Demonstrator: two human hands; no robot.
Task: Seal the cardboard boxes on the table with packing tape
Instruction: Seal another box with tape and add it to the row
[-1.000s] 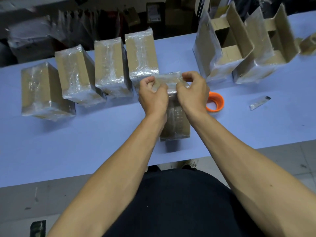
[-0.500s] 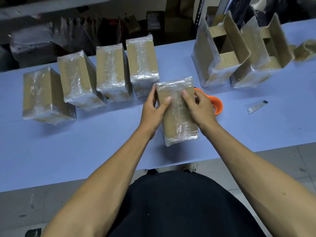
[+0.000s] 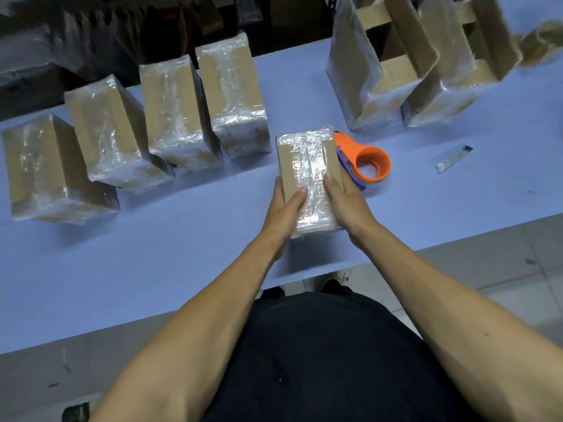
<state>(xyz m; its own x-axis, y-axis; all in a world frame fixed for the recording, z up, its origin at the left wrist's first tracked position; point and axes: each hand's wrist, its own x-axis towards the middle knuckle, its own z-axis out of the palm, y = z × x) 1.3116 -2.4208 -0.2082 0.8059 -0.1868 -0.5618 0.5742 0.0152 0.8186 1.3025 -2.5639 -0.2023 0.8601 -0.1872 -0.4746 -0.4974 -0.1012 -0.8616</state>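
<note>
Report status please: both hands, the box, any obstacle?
Left hand and right hand grip taped box from both sides. Tape dispenser beside it, right. Two open boxes wait. Nothing blocking.

No text, label, brand, number or sign could be read anywhere in the view.
</note>
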